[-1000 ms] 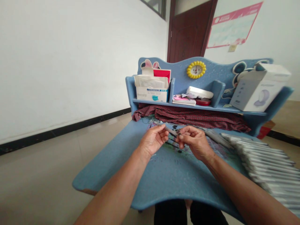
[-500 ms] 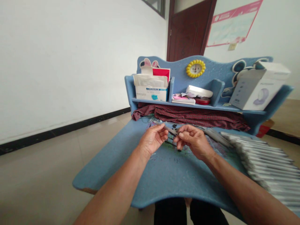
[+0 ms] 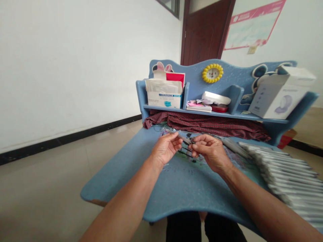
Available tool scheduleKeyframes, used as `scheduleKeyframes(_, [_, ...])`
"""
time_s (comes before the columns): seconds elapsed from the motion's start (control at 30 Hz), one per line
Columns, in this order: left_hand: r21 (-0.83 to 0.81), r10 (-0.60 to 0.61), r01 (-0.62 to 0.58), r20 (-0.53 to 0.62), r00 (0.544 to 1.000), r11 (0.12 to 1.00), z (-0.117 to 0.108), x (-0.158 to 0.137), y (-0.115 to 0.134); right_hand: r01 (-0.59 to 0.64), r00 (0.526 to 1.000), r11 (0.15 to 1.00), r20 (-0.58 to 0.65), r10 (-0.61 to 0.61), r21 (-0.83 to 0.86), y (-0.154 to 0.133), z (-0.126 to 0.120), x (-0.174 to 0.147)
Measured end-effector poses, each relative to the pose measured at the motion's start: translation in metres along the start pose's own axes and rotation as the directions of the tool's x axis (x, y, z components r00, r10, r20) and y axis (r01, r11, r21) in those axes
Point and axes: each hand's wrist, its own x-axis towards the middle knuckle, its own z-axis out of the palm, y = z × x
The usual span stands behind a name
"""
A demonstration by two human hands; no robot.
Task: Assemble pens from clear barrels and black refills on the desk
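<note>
A thin pen point(image 3: 182, 137) is pinched by the left hand point(image 3: 165, 149) above the desk point(image 3: 176, 185); its tip at three o'clock is pinched by the right hand point(image 3: 209, 149). Fitting seems underway; careful alignment is needed.

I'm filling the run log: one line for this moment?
left hand: pinches thin strip | right hand: pinches same strip | blue desk: small black parts under hands

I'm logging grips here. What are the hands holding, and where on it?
Both hands pinch one thin grey strip over the blue desk: left hand near its far end, right hand at its near end. What the strip is cannot be told.
</note>
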Motion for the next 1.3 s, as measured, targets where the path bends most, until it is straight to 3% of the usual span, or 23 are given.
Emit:
scheduleKeyframes(0.6, [0.085, 0.079, -0.08, 0.02, 0.997, 0.993, 0.005, -0.006, 0.0, 0.02, 0.999, 0.996, -0.044, -0.023, -0.082, 0.0, 0.004, -0.001])
scheduleKeyframes(0.83, [0.102, 0.115, -0.115, 0.006, 0.993, 0.988, 0.003, -0.004, -0.001, 0.061, 0.996, 0.978, -0.046, -0.072, -0.201, 0.003, 0.004, -0.001])
scheduleKeyframes(0.97, [0.115, 0.132, -0.129, -0.023, 0.991, 0.985, 0.002, -0.003, -0.003, 0.12, 0.989, 0.933, -0.046, -0.143, -0.339, 0.012, -0.001, 0.0])
scheduleKeyframes(1.13, [0.14, 0.154, -0.147, -0.041, 0.987, 0.979, 0.003, -0.003, -0.004, 0.236, 0.96, 0.814, -0.005, -0.282, -0.531, 0.021, -0.007, 0.002])
scheduleKeyframes(1.3, [0.149, 0.144, -0.139, -0.021, 0.989, 0.979, 0.003, -0.003, -0.004, 0.235, 0.959, 0.761, 0.016, -0.283, -0.605, 0.017, -0.006, -0.001])
